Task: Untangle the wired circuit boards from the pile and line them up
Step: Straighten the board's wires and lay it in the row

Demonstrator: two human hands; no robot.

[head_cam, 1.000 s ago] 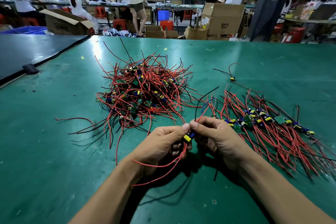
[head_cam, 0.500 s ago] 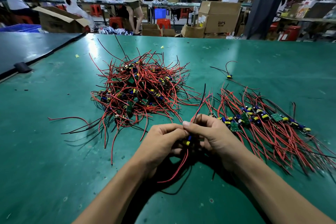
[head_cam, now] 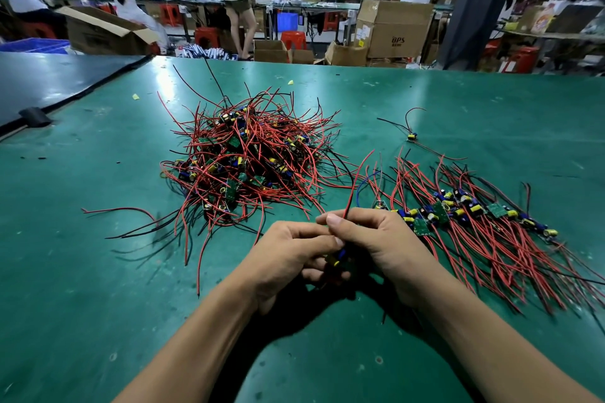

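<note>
Red lead (head_cam: 352, 196), against earlier frames: no longer looped below the wrists; now drawn up and away past the right fingertips.
Held board (head_cam: 339, 261): tucked lower between the palms than before, clear of the worktop (head_cam: 98, 271), mostly hidden; only yellow and blue parts showing.
Left hand (head_cam: 288, 258): curled round the held board, steadying it from the side.
Right hand (head_cam: 376, 245): pinching the red lead just above the board, thumb to forefinger; probably stroking it straight so as to lie parallel with the others.
Pile (head_cam: 248, 160): left of centre, thoroughly tangled, many boards left in it; kept near, for easy reach.
Row (head_cam: 465, 209): to the right, boards side by side, leads fanned toward the near edge; nearest end just beside the right hand, likely the next slot.
Stray board (head_cam: 411, 136): alone beyond the row, apart from both groups.
Stage: judged midway; one board freed and being tidied, not yet laid down.
Watch for: springy leads curling back across the neighbours once released.
</note>
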